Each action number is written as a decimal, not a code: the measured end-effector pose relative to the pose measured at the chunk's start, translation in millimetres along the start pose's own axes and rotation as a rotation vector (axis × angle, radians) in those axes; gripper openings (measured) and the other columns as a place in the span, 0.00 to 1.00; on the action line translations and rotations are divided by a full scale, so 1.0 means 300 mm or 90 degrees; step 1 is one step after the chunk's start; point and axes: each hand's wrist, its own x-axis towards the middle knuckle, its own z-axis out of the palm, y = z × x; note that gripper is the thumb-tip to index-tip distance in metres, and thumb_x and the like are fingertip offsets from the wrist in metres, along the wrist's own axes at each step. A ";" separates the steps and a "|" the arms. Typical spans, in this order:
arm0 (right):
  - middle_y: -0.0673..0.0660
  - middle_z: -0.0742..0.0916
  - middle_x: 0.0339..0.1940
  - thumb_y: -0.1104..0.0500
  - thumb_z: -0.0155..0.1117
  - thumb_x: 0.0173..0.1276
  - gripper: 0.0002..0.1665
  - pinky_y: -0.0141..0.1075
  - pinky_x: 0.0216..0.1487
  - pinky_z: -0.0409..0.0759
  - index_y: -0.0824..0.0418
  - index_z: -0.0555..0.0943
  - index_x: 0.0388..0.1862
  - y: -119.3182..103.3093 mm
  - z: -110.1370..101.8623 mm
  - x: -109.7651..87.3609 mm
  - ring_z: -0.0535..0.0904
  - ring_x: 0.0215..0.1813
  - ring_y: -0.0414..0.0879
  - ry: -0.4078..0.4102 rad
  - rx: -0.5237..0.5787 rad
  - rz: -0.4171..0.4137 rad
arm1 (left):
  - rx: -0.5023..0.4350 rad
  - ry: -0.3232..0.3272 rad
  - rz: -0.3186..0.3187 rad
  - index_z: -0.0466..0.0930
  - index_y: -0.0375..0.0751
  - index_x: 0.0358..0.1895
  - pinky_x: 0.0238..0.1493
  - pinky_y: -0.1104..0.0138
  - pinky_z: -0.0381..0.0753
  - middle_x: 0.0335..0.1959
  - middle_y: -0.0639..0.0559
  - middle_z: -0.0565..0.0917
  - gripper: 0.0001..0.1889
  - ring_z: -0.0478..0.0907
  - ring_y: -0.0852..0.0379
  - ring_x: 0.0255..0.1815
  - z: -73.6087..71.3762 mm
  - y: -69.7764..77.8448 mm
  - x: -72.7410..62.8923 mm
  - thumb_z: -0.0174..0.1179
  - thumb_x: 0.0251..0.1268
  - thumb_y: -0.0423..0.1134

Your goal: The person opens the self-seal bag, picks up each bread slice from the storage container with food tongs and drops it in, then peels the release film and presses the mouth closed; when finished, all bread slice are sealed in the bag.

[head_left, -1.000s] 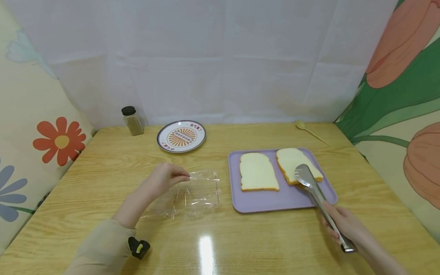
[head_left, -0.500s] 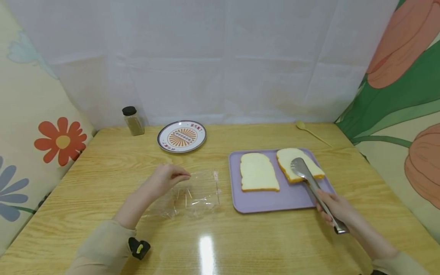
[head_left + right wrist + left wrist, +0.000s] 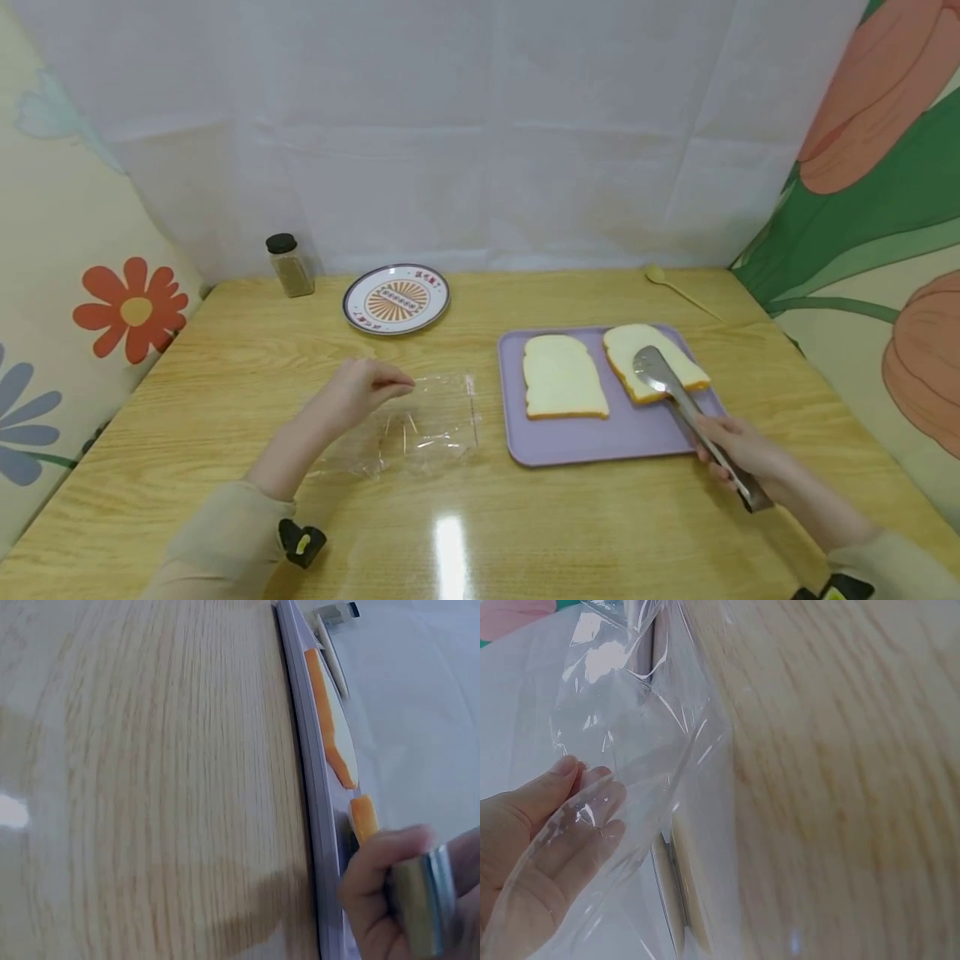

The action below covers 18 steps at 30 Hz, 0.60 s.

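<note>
Beige sleeves reach in from the near edge, a black device at each cuff. Take the tabletop as a dial with the person at six o'clock. Towards four, the right hand has its fingers clamped round metal tongs. At nine, the left hand pinches, thumb to fingertips, a clear plastic bag. On the lilac tray at three lie a left slice and a right slice; the tongs' upper arm covers the latter's near edge. Gripping that slice seems the step in hand; whether it is lifted, I cannot tell. Moving it would call for an even squeeze and a steady bag mouth. Beyond, on the glossy wood-grain table, sit a printed plate towards eleven, a black-capped jar at ten and a spoon at two. White cloth hangs behind, flanked by flowered panels.
</note>
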 end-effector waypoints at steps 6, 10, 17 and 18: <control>0.45 0.74 0.21 0.46 0.39 0.77 0.21 0.24 0.12 0.67 0.58 0.68 0.31 0.006 -0.002 -0.023 0.65 0.14 0.32 0.075 0.023 0.010 | -0.003 0.002 0.001 0.86 0.34 0.35 0.38 0.61 0.85 0.32 0.45 0.88 0.04 0.85 0.51 0.34 0.003 0.001 0.001 0.62 0.58 0.29; 0.45 0.74 0.17 0.43 0.43 0.75 0.23 0.26 0.10 0.67 0.59 0.71 0.29 -0.010 -0.001 -0.046 0.65 0.13 0.33 0.117 -0.005 0.000 | -0.002 0.008 0.005 0.86 0.34 0.34 0.38 0.61 0.85 0.31 0.46 0.88 0.04 0.85 0.52 0.34 0.003 0.004 0.003 0.63 0.57 0.29; 0.46 0.74 0.13 0.44 0.49 0.73 0.28 0.29 0.08 0.65 0.69 0.72 0.28 -0.059 0.038 -0.059 0.63 0.10 0.35 0.080 -0.108 -0.043 | 0.002 0.013 0.006 0.86 0.35 0.35 0.38 0.61 0.85 0.32 0.46 0.88 0.04 0.85 0.52 0.34 0.006 0.007 0.002 0.63 0.57 0.29; 0.46 0.74 0.14 0.45 0.49 0.73 0.28 0.29 0.07 0.64 0.71 0.72 0.29 -0.067 0.049 -0.056 0.63 0.10 0.35 0.064 -0.113 -0.051 | 0.004 0.016 0.009 0.86 0.35 0.35 0.39 0.61 0.85 0.32 0.45 0.88 0.05 0.85 0.51 0.35 0.007 0.008 0.002 0.63 0.57 0.29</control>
